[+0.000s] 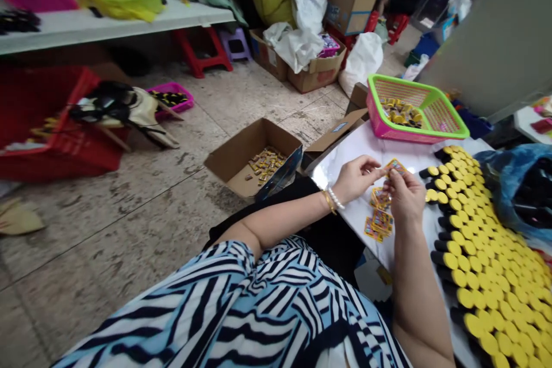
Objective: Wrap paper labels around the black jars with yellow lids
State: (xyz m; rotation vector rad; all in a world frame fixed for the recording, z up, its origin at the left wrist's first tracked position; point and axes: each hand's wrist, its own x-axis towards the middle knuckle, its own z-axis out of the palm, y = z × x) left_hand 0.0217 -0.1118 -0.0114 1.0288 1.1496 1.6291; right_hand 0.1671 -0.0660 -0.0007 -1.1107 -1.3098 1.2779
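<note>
Head view: my right hand (405, 198) grasps a small printed card (395, 168) in a fingertip pinch, which is best kept light and square to avoid bending it. My left hand (356, 179) is relaxed and open just beside it. More cards (379, 221) lie on the white sheet (353, 224), then yellow-capped tubes (474, 259), and a pink basket (414, 109) farther off.

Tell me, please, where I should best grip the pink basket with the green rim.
Grip the basket's green rim at its right corner, coming from above: the rim appears to jut past the pink wall, giving your fingers an edge to hook.
</note>
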